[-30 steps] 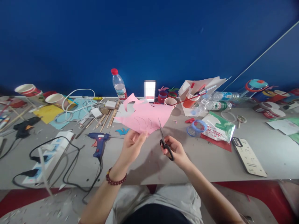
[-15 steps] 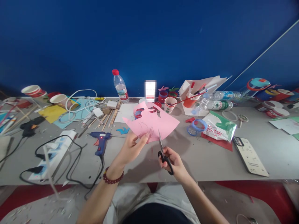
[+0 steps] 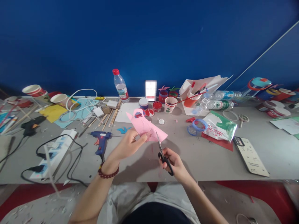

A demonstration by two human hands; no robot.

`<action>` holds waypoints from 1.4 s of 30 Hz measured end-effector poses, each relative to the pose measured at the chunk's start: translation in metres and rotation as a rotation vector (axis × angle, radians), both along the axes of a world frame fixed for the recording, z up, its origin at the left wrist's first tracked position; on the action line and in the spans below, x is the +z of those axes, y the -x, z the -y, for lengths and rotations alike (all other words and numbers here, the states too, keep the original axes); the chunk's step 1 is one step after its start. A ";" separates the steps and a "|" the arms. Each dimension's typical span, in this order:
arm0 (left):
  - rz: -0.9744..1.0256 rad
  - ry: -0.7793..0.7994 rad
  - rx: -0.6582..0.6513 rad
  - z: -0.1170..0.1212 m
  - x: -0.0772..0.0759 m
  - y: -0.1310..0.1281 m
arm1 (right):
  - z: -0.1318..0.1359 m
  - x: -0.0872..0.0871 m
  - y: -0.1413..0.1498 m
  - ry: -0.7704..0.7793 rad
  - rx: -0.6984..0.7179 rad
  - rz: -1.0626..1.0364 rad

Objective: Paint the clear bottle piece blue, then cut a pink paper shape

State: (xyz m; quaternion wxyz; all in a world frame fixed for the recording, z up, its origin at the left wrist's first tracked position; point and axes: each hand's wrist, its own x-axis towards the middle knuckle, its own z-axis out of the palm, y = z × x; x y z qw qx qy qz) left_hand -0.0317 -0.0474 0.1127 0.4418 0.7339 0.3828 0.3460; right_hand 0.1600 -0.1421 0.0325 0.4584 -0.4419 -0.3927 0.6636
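My left hand [image 3: 132, 141] pinches the lower edge of a pink paper sheet [image 3: 148, 124], which has drawn outlines and cut-out gaps along its far side. The sheet is curled and tilted above the table. A pair of scissors [image 3: 164, 158] with black handles is in my right hand [image 3: 173, 160], fingers in the loops. Its blades point up and away, at the sheet's near right edge; whether they bite into the paper I cannot tell. Left of the sheet lies a blue paper cutout [image 3: 123, 130].
A blue glue gun [image 3: 101, 141] and a power strip [image 3: 54, 154] with black cords lie left. Behind stand a water bottle [image 3: 121, 87], red paint jars [image 3: 157, 106] and a paper cup [image 3: 170, 105]. Blue tape rings [image 3: 197, 126] and a phone [image 3: 251, 156] lie right.
The pink sheet has turned and curled, so it looks narrower and uncovers the paint jars and a white cap behind it. My left hand has shifted slightly left; the scissors barely moved.
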 end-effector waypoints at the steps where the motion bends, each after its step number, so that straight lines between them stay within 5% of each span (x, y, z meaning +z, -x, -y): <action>1: -0.019 -0.011 -0.003 -0.001 0.000 0.001 | 0.000 0.000 0.000 -0.001 0.003 0.004; 17: -0.042 0.058 -0.101 -0.012 0.008 0.005 | 0.002 0.000 -0.001 0.023 0.029 -0.003; 32: 0.229 0.136 0.087 0.017 -0.021 -0.016 | 0.002 -0.005 0.002 0.019 0.015 -0.041; 42: 0.135 0.118 0.086 0.015 -0.023 -0.009 | 0.004 -0.004 0.007 0.037 0.030 -0.055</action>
